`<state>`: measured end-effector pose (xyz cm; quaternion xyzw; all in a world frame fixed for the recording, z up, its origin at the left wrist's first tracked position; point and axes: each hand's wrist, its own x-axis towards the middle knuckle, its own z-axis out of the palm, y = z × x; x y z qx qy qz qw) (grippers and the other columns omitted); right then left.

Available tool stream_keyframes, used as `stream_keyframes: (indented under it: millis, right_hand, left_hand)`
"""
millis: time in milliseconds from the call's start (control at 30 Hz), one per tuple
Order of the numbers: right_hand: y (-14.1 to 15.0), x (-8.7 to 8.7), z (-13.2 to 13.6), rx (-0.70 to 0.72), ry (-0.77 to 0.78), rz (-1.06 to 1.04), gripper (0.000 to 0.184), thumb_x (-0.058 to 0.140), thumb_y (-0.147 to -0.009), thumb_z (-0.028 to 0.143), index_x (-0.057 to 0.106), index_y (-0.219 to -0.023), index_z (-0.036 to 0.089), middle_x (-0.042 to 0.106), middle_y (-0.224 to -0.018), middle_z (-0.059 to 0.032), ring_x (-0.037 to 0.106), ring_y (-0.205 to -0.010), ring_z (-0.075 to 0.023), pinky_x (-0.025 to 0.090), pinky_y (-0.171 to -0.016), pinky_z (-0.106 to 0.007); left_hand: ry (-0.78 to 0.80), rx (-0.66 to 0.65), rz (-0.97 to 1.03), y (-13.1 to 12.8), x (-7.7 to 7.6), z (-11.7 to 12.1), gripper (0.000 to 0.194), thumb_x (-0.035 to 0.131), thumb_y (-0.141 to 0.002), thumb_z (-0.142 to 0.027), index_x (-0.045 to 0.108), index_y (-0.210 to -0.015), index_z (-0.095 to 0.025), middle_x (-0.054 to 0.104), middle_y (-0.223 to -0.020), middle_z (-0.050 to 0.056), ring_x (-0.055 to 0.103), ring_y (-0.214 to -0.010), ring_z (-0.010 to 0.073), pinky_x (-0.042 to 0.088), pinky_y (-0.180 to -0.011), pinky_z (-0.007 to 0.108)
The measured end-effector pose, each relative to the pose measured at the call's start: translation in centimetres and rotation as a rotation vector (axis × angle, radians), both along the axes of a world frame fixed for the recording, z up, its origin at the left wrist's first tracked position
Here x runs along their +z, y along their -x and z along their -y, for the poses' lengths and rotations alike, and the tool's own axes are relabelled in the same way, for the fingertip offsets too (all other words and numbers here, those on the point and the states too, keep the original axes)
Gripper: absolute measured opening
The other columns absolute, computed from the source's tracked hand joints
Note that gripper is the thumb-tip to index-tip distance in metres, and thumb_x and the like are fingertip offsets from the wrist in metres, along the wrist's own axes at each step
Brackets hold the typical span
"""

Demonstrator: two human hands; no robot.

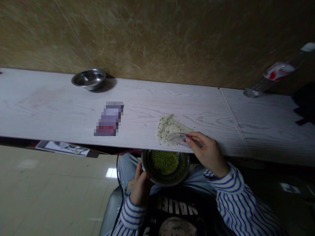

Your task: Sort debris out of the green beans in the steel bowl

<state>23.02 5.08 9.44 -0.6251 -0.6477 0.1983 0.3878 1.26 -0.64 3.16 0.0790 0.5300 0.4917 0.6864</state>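
My left hand [141, 183] grips the left rim of a steel bowl [185, 168], held at lap height just below the table's front edge. Green mung beans [164, 161] cover the bowl's bottom. In my right hand [209, 150] is a clear plastic spoon [176, 137], pinched between thumb and fingers. Its rounded end lies at the near side of a pile of white rice [169, 126] on the table. Small green beans are scattered through the rice. Whether the spoon holds any grains, I cannot tell.
A second steel bowl [89, 79] stands by the wall at the back left. Nearer lies a pixelated phone-shaped object [109, 118]. A clear bottle [273, 75] with a red-and-white label stands at the right, near a dark object [305, 101]. A black cable [120, 193] hangs beside my left arm.
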Motion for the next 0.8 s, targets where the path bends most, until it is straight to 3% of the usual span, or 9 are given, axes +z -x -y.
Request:
stream_keyframes:
  millis: [167,333,667,800]
  right_hand:
    - [0.3,0.0,0.6,0.027,0.01,0.029,0.016,0.06,-0.087,0.027,0.072,-0.095,0.02,0.078,-0.091,-0.0066,0.075,-0.083,-0.0211,0.059,-0.075,-0.031]
    - [0.4,-0.5,0.2,-0.015,0.023,-0.001,0.017,0.06,-0.088,0.028,0.071,-0.097,0.019,0.078,-0.093,-0.0077,0.075,-0.085,-0.0218,0.059,-0.072,-0.03]
    - [-2.4,-0.3,1.3,-0.129,0.053,-0.027,0.02,0.063,-0.085,0.034,0.071,-0.096,0.02,0.078,-0.089,-0.0078,0.075,-0.082,-0.0237,0.06,-0.075,-0.036]
    - [-2.7,-0.3,1.9,-0.079,0.06,0.013,0.018,0.063,-0.085,0.034,0.072,-0.094,0.022,0.078,-0.09,-0.0068,0.074,-0.083,-0.0232,0.059,-0.077,-0.035]
  left_hand:
    - [-0.007,0.009,-0.019,0.0,0.1,0.0,0.072,0.063,-0.059,-0.014,0.054,-0.129,-0.026,0.067,-0.098,0.0,0.062,-0.077,0.0187,0.054,-0.068,0.03]
    - [-0.011,-0.005,0.002,0.2,0.2,0.0,0.074,0.06,-0.06,-0.013,0.051,-0.132,-0.024,0.066,-0.091,0.0,0.058,-0.07,0.0166,0.054,-0.069,0.031]
    - [-0.006,-0.002,-0.007,0.1,-0.1,0.0,0.072,0.06,-0.059,-0.015,0.053,-0.13,-0.026,0.065,-0.093,0.003,0.057,-0.074,0.0194,0.052,-0.07,0.033]
    - [0.014,-0.004,-0.03,0.0,-0.2,-0.1,0.076,0.062,-0.058,-0.017,0.052,-0.132,-0.026,0.065,-0.091,0.001,0.059,-0.077,0.0203,0.051,-0.069,0.032]
